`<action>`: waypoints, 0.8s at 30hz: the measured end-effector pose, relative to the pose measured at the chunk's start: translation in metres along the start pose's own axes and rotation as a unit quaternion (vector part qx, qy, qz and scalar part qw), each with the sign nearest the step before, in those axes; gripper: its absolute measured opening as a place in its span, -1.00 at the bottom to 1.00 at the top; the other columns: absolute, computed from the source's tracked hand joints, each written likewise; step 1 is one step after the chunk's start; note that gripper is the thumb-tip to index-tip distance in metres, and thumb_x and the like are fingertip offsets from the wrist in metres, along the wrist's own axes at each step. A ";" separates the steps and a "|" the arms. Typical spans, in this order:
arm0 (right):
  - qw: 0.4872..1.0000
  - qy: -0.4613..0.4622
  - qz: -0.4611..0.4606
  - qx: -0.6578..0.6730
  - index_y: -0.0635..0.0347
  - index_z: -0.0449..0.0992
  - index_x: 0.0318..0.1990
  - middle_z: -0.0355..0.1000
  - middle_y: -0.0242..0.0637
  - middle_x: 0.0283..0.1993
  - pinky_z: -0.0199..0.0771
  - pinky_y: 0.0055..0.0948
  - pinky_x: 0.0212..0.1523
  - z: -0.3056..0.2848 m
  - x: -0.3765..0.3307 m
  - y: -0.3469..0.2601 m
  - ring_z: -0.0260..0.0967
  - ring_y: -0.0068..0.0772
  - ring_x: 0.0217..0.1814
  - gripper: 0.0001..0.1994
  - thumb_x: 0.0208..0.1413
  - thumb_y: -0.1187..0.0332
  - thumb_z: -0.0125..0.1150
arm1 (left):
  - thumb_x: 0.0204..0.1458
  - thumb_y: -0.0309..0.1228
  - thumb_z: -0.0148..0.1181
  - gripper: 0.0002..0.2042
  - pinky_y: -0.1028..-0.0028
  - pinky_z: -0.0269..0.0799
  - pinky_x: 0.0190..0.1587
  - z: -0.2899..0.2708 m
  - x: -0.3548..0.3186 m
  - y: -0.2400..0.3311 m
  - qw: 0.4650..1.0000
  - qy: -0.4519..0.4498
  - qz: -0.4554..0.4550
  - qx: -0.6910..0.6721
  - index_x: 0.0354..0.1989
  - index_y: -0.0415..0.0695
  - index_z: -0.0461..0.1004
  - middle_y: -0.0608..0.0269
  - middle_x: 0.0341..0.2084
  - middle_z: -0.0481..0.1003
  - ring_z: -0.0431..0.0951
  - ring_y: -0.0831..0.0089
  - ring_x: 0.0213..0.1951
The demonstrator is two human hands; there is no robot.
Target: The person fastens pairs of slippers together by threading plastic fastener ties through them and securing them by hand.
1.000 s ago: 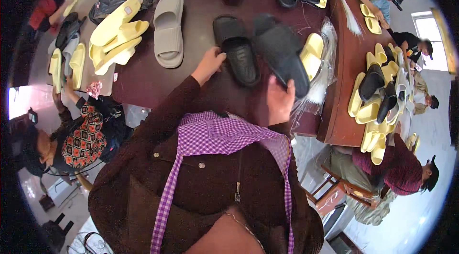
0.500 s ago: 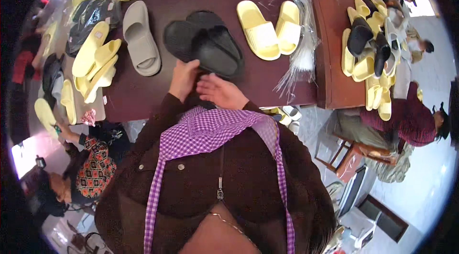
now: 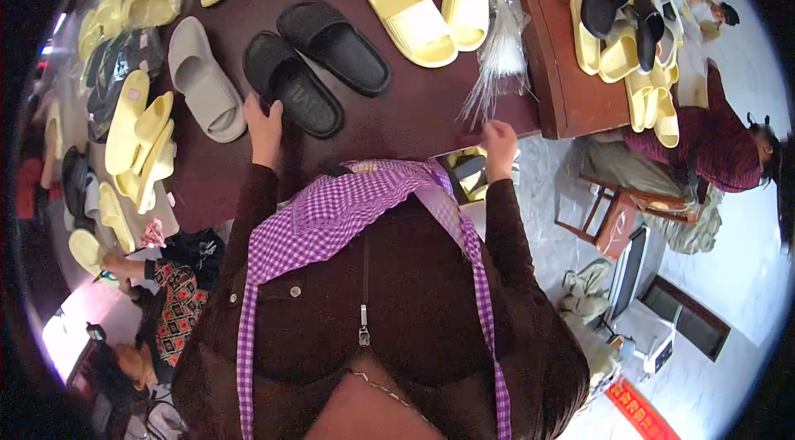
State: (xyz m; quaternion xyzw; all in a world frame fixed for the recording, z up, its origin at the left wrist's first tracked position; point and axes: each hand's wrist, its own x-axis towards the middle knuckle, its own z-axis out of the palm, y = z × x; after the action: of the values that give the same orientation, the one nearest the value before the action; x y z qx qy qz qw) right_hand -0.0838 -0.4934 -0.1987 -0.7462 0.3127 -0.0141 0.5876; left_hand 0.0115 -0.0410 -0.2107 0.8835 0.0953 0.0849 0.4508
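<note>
Black foam slides lie as a pair on the dark worktop (image 3: 397,121). The left hand (image 3: 263,124) rests on the near slide (image 3: 291,94), fingers curled over its heel edge; the far slide (image 3: 333,46) lies just beside it, untouched. A grey slide (image 3: 204,79) sits close on the left, and two yellow slides (image 3: 435,11) lie well beyond to the right, next to a bundle of clear bags (image 3: 497,43). The right hand (image 3: 498,142) hangs at the worktop's near edge with fingers drawn together; whether it pinches anything I cannot tell.
</note>
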 end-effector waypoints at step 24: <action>0.890 0.172 -0.141 -0.397 0.25 0.51 -0.51 0.46 -0.14 -0.50 0.38 -0.33 -0.35 -0.011 0.040 0.012 0.43 -0.14 -0.41 -0.77 -0.18 0.24 0.18 | 0.03 -0.46 0.04 -0.60 0.47 0.23 0.03 0.000 -0.037 0.024 0.971 -0.030 -0.121 -0.204 0.05 -0.32 0.23 0.15 -0.09 0.36 0.36 0.43 -0.05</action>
State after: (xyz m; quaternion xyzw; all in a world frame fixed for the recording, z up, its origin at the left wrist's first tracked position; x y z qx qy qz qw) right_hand -0.0614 -0.5231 -0.2199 -0.9393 0.2798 -0.1004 0.1714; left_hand -0.0225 -0.0644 -0.1938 0.7568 0.1686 0.0206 0.6312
